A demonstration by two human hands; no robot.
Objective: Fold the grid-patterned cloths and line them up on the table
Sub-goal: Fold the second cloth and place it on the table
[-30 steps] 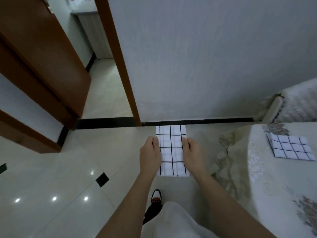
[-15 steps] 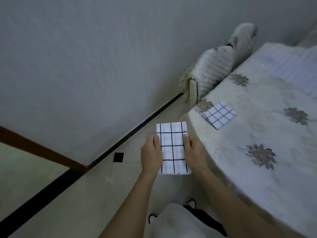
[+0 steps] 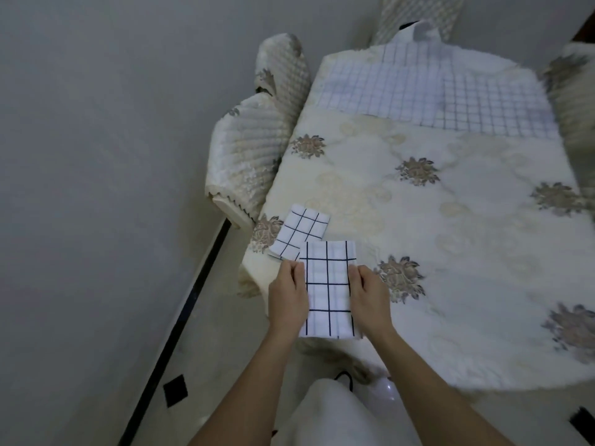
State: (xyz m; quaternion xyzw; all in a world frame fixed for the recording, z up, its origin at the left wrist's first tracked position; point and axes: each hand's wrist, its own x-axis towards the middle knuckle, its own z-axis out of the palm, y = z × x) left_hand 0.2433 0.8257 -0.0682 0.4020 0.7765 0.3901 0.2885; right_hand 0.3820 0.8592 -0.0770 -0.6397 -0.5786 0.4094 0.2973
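Hidden fingers: the left hand (image 3: 287, 297) and the right hand (image 3: 370, 300) each grip one long edge of the held cloth (image 3: 328, 288). The thumbs lie on top, and the other fingers curl beneath where they cannot be seen.
Contact unclear: the held cloth is over the near-left edge of the table (image 3: 467, 268), at about 7 o'clock of the tabletop. I cannot tell whether it rests on the cover or hangs just above it.
Overlap: its far-left corner covers the near corner of the folded cloth (image 3: 301, 235). That cloth lies flat on the table just beyond, at 11 o'clock from the held one, and sits askew. Whether the two touch cannot be told.
Cut off: the table leaves the frame at 3 o'clock and its near rim is blurred. Both forearms run out at 6 o'clock.
Far end: the spread cloths (image 3: 402, 91) lie unfolded and overlapping at 12 o'clock of the table. Their number is hard to make out.
Barely seen: a shoe (image 3: 346, 379) shows only as a dark sliver beside a pale garment (image 3: 331, 413).
Held cloth: a white, soft woven oblong, folded in layers, with wide squares in thin dark lines.
Folded cloth: the same white fabric and dark grid.
Spread cloths: white, with a finer, paler grid.
Table: rounded and draped in a cream embroidered cover with grey-brown flower motifs and faint raised circles.
Chair (image 3: 251, 149): at 10 o'clock of the table, near the wall. It has a cream quilted, ribbed cover with a scalloped hem.
Floor: glossy pale tiles with a black diamond inset (image 3: 175, 390). A black skirting strip (image 3: 193, 304) runs along the plain grey wall.
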